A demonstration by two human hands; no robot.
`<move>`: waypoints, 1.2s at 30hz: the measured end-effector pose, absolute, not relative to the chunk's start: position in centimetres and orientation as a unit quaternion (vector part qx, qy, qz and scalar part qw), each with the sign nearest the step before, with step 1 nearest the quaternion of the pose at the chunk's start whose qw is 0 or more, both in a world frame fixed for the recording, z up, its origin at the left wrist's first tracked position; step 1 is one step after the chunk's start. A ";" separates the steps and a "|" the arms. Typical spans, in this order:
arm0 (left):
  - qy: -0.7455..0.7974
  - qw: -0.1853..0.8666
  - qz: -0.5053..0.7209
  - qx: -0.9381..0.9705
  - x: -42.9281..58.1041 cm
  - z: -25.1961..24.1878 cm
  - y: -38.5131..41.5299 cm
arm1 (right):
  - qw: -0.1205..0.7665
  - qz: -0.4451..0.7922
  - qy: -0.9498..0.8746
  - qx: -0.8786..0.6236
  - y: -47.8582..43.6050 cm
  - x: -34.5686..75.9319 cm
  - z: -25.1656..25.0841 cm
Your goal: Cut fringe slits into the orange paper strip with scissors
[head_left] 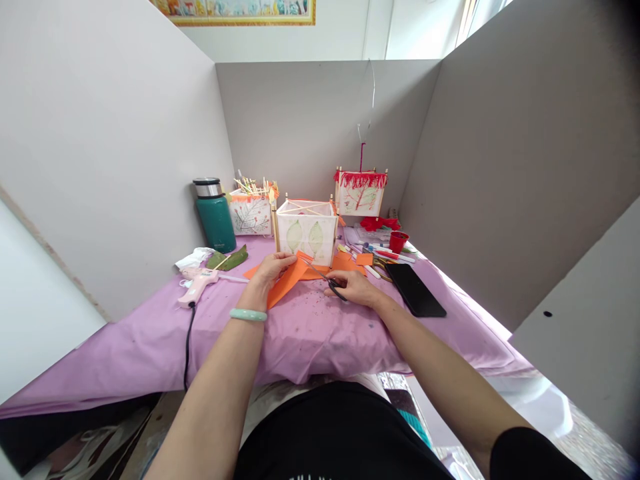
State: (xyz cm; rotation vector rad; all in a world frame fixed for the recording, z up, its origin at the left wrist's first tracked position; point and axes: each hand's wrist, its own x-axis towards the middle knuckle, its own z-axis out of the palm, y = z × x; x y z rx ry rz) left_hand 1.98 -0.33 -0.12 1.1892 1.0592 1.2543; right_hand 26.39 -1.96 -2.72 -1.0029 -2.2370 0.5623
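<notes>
My left hand (271, 268) is closed on a strip of orange paper (286, 285), which hangs down toward the cloth. In my right hand (356, 288) is a pair of scissors (337, 288) with dark handles, its blades reaching left to the paper's upper end. Just behind both hands stands a white box-shaped lantern (306, 233) with wooden stick edges and two green leaf shapes on its front. More orange paper (349, 263) lies on the cloth under and beside the hands.
A pink glue gun (199, 287), leaves (228, 259) and a green bottle (216, 217) stand left. A black phone (415, 290), markers (395, 256) and a red cup (398, 241) are right. Behind are a stick-topped lantern (251, 217) and a red-fringed one (361, 198). Grey panels enclose the purple tablecloth (320, 333).
</notes>
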 end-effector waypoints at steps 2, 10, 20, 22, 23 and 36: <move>0.442 0.532 0.525 0.496 2.0 -0.2 -0.3 | 0.307 0.212 -0.847 -0.379 -2.0 26.4 -2.7; 0.444 0.530 0.529 0.493 1.9 -0.3 -0.2 | 0.305 0.210 -0.846 -0.383 -1.8 26.5 -2.8; 0.454 0.525 0.530 0.487 2.0 -0.1 -0.4 | 0.304 0.238 -0.845 -0.369 -2.1 26.4 -2.5; 0.452 0.525 0.531 0.488 2.0 -0.1 -0.4 | 0.306 0.241 -0.845 -0.367 -2.1 26.4 -2.5; 0.452 0.524 0.532 0.488 2.0 -0.1 -0.4 | 0.306 0.242 -0.845 -0.366 -2.1 26.4 -2.5; 0.463 0.515 0.525 0.494 1.9 -0.3 -0.2 | 0.306 0.243 -0.845 -0.366 -1.9 26.3 -2.8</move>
